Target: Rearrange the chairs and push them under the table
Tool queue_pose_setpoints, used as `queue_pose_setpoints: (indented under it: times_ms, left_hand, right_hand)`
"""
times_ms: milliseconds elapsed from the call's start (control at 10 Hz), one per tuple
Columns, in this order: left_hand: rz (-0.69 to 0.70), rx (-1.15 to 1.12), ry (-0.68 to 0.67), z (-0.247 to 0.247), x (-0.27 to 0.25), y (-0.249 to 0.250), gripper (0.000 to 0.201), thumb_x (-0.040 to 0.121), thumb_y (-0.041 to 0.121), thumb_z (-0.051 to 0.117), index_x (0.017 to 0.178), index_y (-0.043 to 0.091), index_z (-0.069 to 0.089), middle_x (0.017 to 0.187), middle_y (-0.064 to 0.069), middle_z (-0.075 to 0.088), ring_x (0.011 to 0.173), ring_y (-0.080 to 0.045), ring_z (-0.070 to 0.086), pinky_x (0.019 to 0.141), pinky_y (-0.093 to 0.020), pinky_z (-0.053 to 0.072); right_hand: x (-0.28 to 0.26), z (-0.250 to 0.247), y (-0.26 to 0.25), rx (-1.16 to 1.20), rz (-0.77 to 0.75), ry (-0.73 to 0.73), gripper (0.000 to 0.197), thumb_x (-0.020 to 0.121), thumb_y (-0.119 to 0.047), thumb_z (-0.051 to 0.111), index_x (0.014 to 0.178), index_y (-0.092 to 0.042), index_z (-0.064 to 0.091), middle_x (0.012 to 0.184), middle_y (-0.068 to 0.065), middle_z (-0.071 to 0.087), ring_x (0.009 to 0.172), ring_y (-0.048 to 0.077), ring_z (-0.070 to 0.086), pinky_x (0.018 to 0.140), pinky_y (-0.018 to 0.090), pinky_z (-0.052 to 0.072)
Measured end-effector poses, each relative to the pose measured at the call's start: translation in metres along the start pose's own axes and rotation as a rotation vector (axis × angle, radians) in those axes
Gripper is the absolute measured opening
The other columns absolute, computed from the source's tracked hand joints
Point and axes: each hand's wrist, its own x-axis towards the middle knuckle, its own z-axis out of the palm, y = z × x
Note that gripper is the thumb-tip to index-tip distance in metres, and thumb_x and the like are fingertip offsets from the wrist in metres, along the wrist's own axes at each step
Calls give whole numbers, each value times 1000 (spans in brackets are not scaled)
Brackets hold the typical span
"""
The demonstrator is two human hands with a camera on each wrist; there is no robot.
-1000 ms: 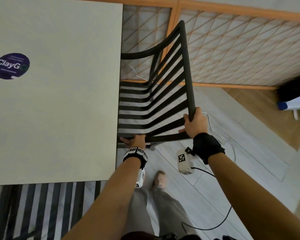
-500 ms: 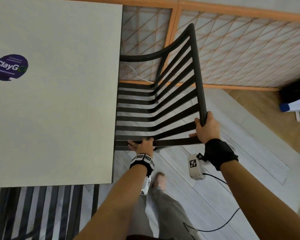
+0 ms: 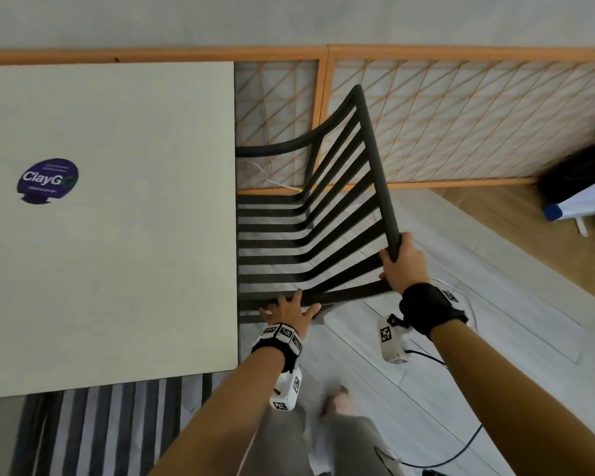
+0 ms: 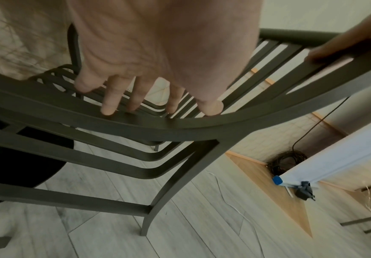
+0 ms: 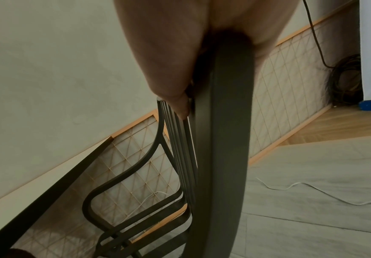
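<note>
A black slatted chair (image 3: 306,242) stands at the right side of the pale table (image 3: 117,235), its seat against the table's edge and its back angled away to the right. My left hand (image 3: 287,309) rests on the chair's near side rail (image 4: 180,129) with its fingers (image 4: 109,104) straight and spread. My right hand (image 3: 401,262) grips the near end of the backrest's top rail (image 5: 224,122), fingers wrapped round it. How far the seat reaches under the table is hidden.
A second slatted chair (image 3: 100,424) sits under the table's near edge. A wooden lattice screen (image 3: 461,132) lines the wall behind. A white cable (image 5: 312,193) lies on the floor, and a black cable coil (image 4: 284,160) and a white board (image 3: 581,201) are at the right.
The chair's back has swung to the right with my right hand gripping it. My left hand has stayed on the side rail, and its fingers have spread flat.
</note>
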Motion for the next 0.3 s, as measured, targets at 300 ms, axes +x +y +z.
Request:
queue_pose_setpoints:
  times_ms: [300]
  left_hand:
    - [76,-176,94,1,-67,-23,65,91,61,33,144,24,28,140,-22,46,128,-41,44,106,-54,39]
  right_hand:
    - [-56,-25,5,-62,-149,30,47,89,-6,54,134,-6,40,117,23,60,104,38,59,79,37,48]
